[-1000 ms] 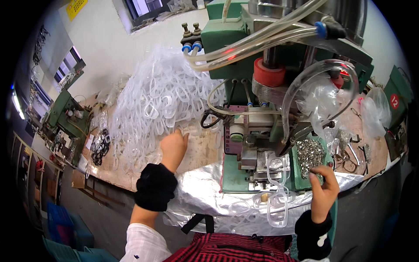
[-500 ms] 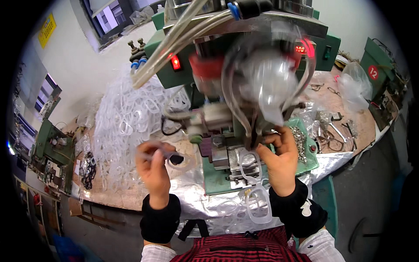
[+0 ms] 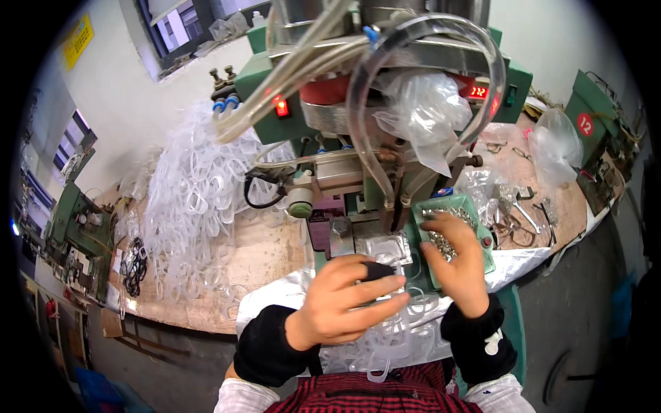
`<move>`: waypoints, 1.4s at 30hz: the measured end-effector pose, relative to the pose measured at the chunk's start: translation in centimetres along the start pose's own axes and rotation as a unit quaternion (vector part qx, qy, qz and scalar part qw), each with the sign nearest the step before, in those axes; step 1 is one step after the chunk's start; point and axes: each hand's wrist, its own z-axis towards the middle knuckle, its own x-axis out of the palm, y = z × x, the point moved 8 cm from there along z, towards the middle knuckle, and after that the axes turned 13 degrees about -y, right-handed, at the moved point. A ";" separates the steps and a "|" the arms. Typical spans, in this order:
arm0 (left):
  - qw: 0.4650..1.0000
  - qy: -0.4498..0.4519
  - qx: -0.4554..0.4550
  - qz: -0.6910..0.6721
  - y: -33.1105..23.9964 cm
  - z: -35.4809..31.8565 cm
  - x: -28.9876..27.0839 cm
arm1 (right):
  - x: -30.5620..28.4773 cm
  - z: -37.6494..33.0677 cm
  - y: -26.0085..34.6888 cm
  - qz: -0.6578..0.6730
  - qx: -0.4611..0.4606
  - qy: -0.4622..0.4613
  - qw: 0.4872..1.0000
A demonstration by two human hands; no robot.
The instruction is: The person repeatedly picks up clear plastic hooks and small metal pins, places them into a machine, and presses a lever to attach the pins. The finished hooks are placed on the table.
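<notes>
Frames in front: clear plastic spectacle frames (image 3: 396,347) lie loosely together at the near edge, below the left hand, on a silver sheet (image 3: 272,288).
Left hand: the left hand (image 3: 348,299) reaches across the front of the press, palm down, fingers stretched forward, a black cover on one finger; whether it pinches a frame cannot be told.
Metal fixture: a shiny metal fixture (image 3: 385,249) sits just beyond the left hand's fingers, partly hidden by them.
Right hand: the right hand (image 3: 454,265) is over the parts tray, thumb and forefinger spread apart.
Parts tray: a green tray (image 3: 490,261) to the right of the fixture holds small metal pieces (image 3: 442,242).
Press: a green press (image 3: 258,103) stands behind the fixture, with a thick clear hose (image 3: 358,103) looping down and a crumpled plastic bag (image 3: 427,110) hanging in front.
Big heap: a tall heap of clear frames (image 3: 200,186) covers the left part of the counter (image 3: 265,255).
Left edge: a bunch of dark loops (image 3: 133,267) lies beside the heap.
Right side: a wrench (image 3: 529,217) lies on the counter beyond the tray, near another plastic bag (image 3: 554,144).
Background: a yellow sign (image 3: 78,40) hangs on the wall left of a window (image 3: 179,27).
</notes>
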 end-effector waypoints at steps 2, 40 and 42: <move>1.000 0.013 0.012 0.016 0.1 -1.2 1.4 | -0.7 -1.4 -5.8 -0.197 -0.010 -0.025 0.980; 0.748 0.077 -0.544 0.371 20.0 -22.1 -8.8 | -4.8 -6.5 -11.3 0.009 0.182 -0.172 0.968; 0.742 0.104 -0.513 0.419 18.3 -23.2 -12.1 | -5.6 -7.7 -12.0 0.048 0.208 -0.193 0.958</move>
